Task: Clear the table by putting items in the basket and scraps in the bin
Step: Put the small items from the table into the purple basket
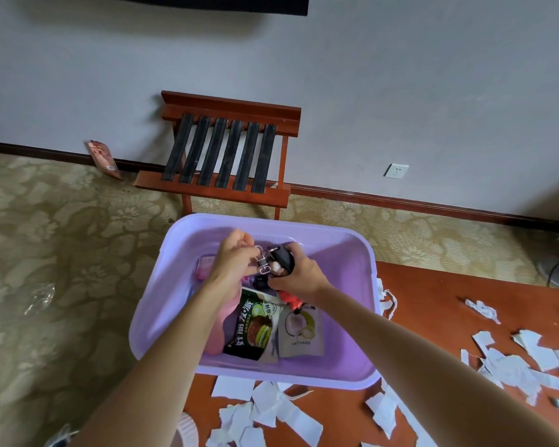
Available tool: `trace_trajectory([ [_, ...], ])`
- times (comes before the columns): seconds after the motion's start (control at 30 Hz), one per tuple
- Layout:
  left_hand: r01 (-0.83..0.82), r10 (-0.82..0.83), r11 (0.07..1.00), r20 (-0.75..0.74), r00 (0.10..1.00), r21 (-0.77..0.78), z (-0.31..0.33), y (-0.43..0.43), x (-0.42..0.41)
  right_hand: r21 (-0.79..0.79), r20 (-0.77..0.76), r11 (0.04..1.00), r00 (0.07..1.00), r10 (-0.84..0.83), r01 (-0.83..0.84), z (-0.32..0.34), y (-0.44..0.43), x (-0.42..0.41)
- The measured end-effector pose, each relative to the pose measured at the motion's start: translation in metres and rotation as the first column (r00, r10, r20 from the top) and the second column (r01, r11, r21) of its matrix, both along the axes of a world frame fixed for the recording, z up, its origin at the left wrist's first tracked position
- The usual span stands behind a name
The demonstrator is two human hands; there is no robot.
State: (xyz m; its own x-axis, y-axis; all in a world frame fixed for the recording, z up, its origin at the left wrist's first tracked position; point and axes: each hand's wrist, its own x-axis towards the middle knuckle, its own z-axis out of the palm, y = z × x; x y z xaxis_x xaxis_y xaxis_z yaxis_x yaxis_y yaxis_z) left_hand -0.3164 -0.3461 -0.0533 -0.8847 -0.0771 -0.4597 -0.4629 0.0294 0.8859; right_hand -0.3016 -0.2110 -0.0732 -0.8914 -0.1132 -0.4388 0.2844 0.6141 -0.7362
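Both hands are over the purple plastic basket [346,253], which stands on the left end of the brown table [433,304]. My left hand [231,262] pinches the metal clasp [261,257] of a keychain. My right hand [299,269] grips a small black pouch-like charm [283,256] joined to that clasp. Inside the basket lie a green snack packet [250,330], a grey coconut snack packet [300,333], a pink item [218,337], a small pink object [204,267] and a red piece [289,300]. White paper scraps [526,366] are strewn over the table.
More torn paper [271,411] lies at the table's near edge below the basket. A wooden luggage rack [226,156] stands against the wall on the patterned carpet [46,253]. A white ribbed rim [188,430] shows at the bottom left. A packet [102,158] leans on the skirting.
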Motion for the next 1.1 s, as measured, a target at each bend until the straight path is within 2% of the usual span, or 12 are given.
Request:
trace_trajectory([
  [0.07, -0.005, 0.005, 1.0, -0.027, 1.0, 0.015, 0.001, 0.001, 0.001, -0.051, 0.042, 0.998, 0.999, -0.018, 0.02, -0.002, 0.002, -0.002],
  [0.2, 0.011, -0.01, 1.0, -0.085, 0.996, 0.019, 0.005, 0.007, 0.006, -0.036, 0.013, 0.999, 0.999, -0.03, 0.031, 0.002, 0.004, -0.004],
  [0.4, -0.015, 0.032, 0.977, -0.077, 0.997, 0.211, 0.015, 0.009, 0.007, -0.048, -0.08, 0.997, 0.995, -0.064, 0.06, 0.022, 0.012, -0.003],
  [0.5, -0.043, 0.059, 0.946, -0.038, 0.998, 0.322, 0.012, 0.012, 0.007, 0.138, -0.203, 0.99, 0.979, 0.032, -0.004, 0.032, 0.016, -0.005],
  [0.6, -0.036, 0.046, 0.919, -0.016, 0.999, 0.392, 0.008, 0.014, 0.008, 0.279, -0.197, 0.958, 0.971, 0.132, -0.074, 0.04, 0.016, -0.006],
  [0.67, -0.037, 0.042, 0.9, -0.002, 0.999, 0.435, 0.004, 0.016, 0.009, 0.445, -0.212, 0.889, 0.952, 0.22, -0.106, 0.046, 0.014, -0.007],
  [0.8, -0.105, 0.089, 0.87, 0.056, 0.994, 0.481, -0.004, 0.021, 0.01, 0.706, -0.191, 0.688, 0.889, 0.415, -0.169, 0.052, 0.008, -0.009],
  [0.87, -0.13, 0.11, 0.923, 0.074, 0.991, 0.361, -0.01, 0.023, 0.005, 0.77, -0.159, 0.612, 0.875, 0.456, -0.18, 0.047, 0.004, -0.01],
  [0.97, -0.074, 0.074, 0.997, 0.006, 0.997, -0.024, -0.019, 0.018, -0.001, 0.771, -0.154, 0.612, 0.882, 0.446, -0.175, 0.027, 0.001, -0.01],
  [1.03, 0.024, -0.043, 0.955, -0.057, 0.997, -0.295, -0.022, 0.012, -0.003, 0.732, -0.136, 0.655, 0.901, 0.413, -0.19, 0.013, 0.001, -0.006],
  [1.1, 0.127, -0.189, 0.83, -0.061, 0.98, -0.543, -0.022, 0.011, -0.002, 0.707, -0.102, 0.667, 0.9, 0.425, -0.234, -0.001, 0.002, -0.001],
])
